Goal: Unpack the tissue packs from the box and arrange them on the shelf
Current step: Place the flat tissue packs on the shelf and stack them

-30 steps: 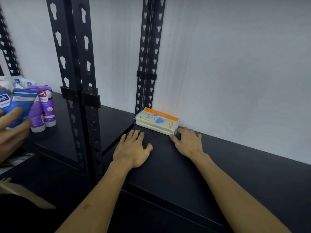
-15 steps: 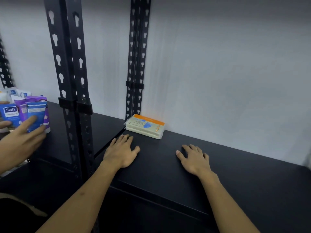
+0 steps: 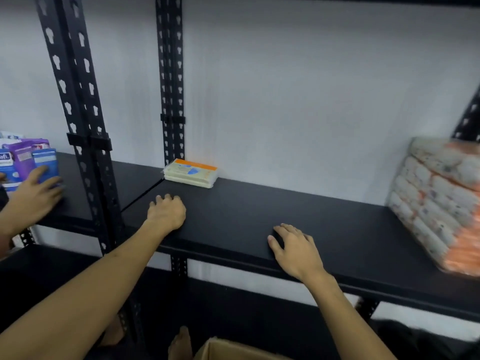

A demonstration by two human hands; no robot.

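Note:
A flat tissue pack [image 3: 191,173], pale with an orange strip, lies on the black shelf [image 3: 259,219] at its back left corner against the wall. My left hand [image 3: 166,213] rests on the shelf in front of the pack, fingers curled under, holding nothing. My right hand [image 3: 296,246] hovers over or rests on the shelf near its front edge, fingers loosely bent and empty. Neither hand touches the pack. The top edge of a cardboard box [image 3: 233,349] shows at the bottom, below the shelf.
A large wrapped bundle of tissue packs [image 3: 439,201] stands on the shelf at the right. Black slotted uprights [image 3: 83,120] divide the bays. In the left bay another person's hand [image 3: 33,196] touches blue and purple packets [image 3: 28,159]. Bare feet [image 3: 180,344] show below.
Both my hands have drawn back from the tissue pack toward the shelf's front, the right one farther. My left fingers have curled. The view has widened, showing the bundle and box.

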